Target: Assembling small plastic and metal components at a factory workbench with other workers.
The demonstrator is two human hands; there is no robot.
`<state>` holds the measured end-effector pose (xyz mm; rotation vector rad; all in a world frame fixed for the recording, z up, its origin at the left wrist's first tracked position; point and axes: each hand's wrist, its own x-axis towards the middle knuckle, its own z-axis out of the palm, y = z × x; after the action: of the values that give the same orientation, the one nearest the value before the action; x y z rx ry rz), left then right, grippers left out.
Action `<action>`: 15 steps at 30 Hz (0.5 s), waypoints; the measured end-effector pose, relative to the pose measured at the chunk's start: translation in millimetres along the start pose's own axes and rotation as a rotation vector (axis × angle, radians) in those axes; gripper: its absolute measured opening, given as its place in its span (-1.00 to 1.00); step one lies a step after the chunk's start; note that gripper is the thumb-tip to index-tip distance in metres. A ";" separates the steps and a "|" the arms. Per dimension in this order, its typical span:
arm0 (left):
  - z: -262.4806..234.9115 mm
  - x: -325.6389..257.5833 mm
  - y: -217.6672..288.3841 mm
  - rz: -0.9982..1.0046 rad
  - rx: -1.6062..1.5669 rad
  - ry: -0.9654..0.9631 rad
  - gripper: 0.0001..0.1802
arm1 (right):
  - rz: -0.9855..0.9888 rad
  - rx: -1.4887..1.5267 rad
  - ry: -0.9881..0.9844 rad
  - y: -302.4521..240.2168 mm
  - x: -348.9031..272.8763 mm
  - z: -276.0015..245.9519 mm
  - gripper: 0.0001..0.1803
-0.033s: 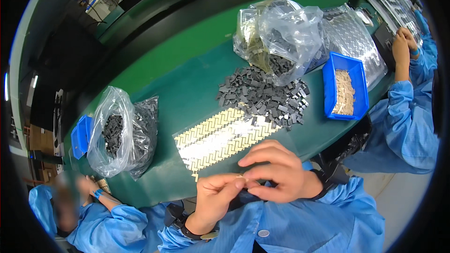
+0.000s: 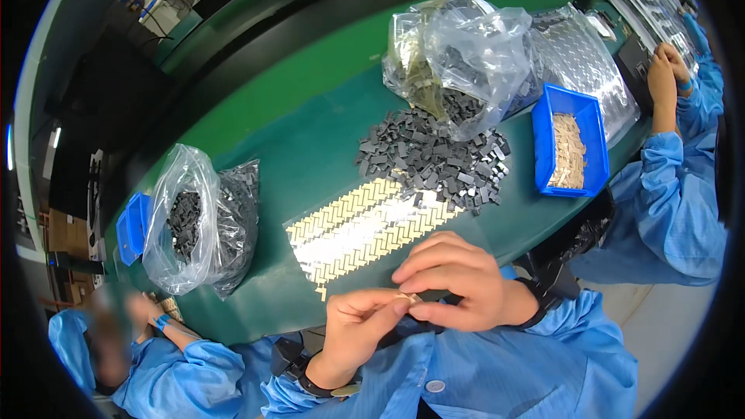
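Observation:
My left hand (image 2: 361, 332) pinches a small cream piece (image 2: 407, 298) between thumb and forefinger, just in front of my body. From the other side, my right hand (image 2: 459, 283) has its fingers bent and its fingertips closed at the same piece. Its exact shape is partly hidden by the fingers. Beyond my hands, a sheet of cream L-shaped stickers (image 2: 361, 261) lies on the green table, with a shiny bare strip through its middle. Touching the sheet's far edge is a heap of small dark grey rectangular blocks (image 2: 423, 147).
Clear plastic bags with dark blocks stand at the left (image 2: 237, 225) and far middle (image 2: 489, 54). A blue bin (image 2: 543, 140) holds tan pieces (image 2: 568, 151); another blue bin (image 2: 133, 225) is far left. Co-workers in blue sit on both sides (image 2: 667, 209).
More of the small cream piece shows between my fingertips now. My right fingers have shifted slightly around it. The whole view has moved a little.

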<state>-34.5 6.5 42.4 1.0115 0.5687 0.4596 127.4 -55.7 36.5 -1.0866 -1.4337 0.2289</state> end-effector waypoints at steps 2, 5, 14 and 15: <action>5.0 3.1 1.3 -0.014 0.011 -0.033 -0.84 | 0.146 0.173 -0.132 3.3 -0.9 -6.7 -0.83; 4.5 7.1 -1.5 -0.037 0.043 -0.096 -0.83 | 0.142 0.143 -0.175 6.6 -3.3 -12.3 -0.86; 8.1 6.9 -4.7 -0.087 0.001 -0.073 -0.84 | 0.450 0.254 -0.124 -1.8 -5.8 -14.4 -0.91; 9.2 7.1 -4.1 -0.079 0.001 -0.059 -0.84 | 0.452 0.252 -0.121 -0.6 -6.2 -14.4 -0.91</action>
<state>-22.9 2.8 41.0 0.9963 0.5544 0.3589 138.3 -67.0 35.9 -1.1892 -1.2079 0.7888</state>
